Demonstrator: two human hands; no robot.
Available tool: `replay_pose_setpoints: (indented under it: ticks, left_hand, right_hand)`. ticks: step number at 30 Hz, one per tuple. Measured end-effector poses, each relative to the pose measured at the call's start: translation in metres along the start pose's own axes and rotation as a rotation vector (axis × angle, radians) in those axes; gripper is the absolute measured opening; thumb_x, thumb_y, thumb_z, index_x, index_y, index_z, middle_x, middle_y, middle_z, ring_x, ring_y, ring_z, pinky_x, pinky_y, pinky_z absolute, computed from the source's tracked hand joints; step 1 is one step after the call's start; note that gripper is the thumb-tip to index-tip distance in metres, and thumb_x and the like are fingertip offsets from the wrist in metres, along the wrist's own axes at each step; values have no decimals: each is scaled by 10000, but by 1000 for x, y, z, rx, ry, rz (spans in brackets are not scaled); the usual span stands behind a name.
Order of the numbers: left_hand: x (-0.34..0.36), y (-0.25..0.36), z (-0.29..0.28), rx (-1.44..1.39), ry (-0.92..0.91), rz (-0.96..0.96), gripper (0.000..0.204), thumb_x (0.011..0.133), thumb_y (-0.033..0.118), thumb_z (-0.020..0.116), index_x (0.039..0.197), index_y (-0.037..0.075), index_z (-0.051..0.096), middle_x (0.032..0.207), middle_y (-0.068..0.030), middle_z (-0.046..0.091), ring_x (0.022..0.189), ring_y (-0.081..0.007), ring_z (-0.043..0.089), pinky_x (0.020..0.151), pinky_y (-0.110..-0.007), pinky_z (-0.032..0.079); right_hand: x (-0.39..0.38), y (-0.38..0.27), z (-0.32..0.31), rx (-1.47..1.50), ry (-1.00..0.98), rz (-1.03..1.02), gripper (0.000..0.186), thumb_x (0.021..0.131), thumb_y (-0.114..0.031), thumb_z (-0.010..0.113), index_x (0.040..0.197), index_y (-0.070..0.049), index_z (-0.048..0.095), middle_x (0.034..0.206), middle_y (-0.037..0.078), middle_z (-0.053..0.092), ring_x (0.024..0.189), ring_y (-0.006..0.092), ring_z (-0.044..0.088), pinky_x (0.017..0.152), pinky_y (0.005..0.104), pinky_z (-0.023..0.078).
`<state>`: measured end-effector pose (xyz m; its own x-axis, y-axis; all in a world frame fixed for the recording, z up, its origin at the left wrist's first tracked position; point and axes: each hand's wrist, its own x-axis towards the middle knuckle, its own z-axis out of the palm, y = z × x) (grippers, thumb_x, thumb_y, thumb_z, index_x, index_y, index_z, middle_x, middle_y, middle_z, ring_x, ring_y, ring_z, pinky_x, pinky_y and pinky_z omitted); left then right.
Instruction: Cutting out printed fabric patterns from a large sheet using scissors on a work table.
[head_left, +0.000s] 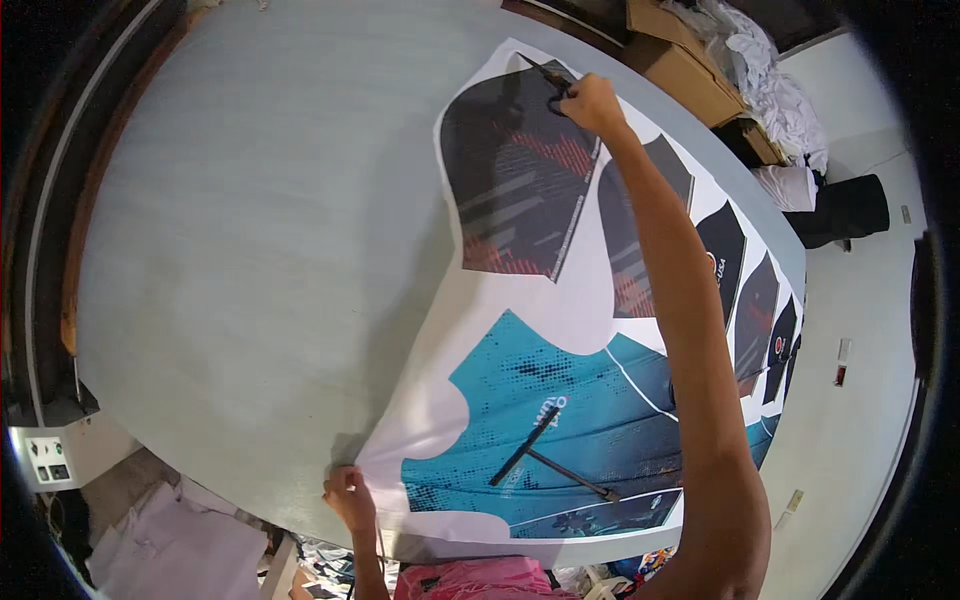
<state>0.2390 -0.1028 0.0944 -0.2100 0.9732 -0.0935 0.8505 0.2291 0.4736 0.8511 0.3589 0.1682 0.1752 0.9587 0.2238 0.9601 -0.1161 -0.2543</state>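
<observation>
A large white fabric sheet point(585, 290) printed with garment panels lies on the table. At its far end my right hand point(597, 103) grips black-handled scissors point(548, 78), their blades over the margin above a dark grey panel point(500, 165) with red streaks. My right arm reaches across the sheet and hides part of its right side. My left hand point(350, 497) is closed at the sheet's near left corner, fingertips pinching its edge. On a teal panel point(490, 370) between my hands rests a black T-shaped tool point(530, 452).
The grey tabletop point(250, 220) stretches left of the sheet. A cardboard box point(680, 60) and white plastic bags point(770, 95) stand beyond the far right edge, near a black roll point(855, 210). Pale cloth point(175, 545) is piled below the near left edge, by a socket panel point(50, 460).
</observation>
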Motion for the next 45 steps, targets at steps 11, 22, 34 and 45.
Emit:
replay_pose_setpoints:
  ticks: [11, 22, 34, 45]
  left_hand:
    - [-41, -5, 51, 53, 301, -204, 44, 843, 102, 661, 819, 66, 654, 796, -99, 665, 720, -325, 623, 636, -424, 491]
    - [12, -97, 60, 551, 266, 69, 277, 943, 314, 600, 946, 62, 716, 925, -182, 687, 832, -360, 653, 695, -485, 519]
    - [247, -228, -4, 1711, 812, 1071, 452, 981, 283, 478, 1138, -115, 623, 859, -129, 644, 661, -271, 600, 554, -436, 440]
    - [93, -76, 40, 312, -37, 622, 764, 906, 525, 653, 1403, -20, 457, 1372, -260, 515, 1271, -435, 486, 1069, -506, 390]
  right_hand:
    - [17, 0, 10, 141, -43, -134, 335, 692, -304, 747, 809, 9, 725, 775, 220, 681, 729, 393, 665, 689, 457, 537]
    - [-177, 2, 9, 947, -56, 178, 347, 722, -171, 780, 1019, 4, 745, 887, 135, 747, 794, 202, 687, 736, 345, 532]
    - [-645, -67, -69, 1091, 83, 1170, 257, 804, -116, 721, 1010, 33, 689, 698, 21, 627, 542, 62, 544, 477, 276, 454]
    - [-935, -38, -19, 402, 580, 1460, 286, 811, -61, 637, 1075, 17, 562, 812, 249, 656, 744, 439, 654, 654, 463, 495]
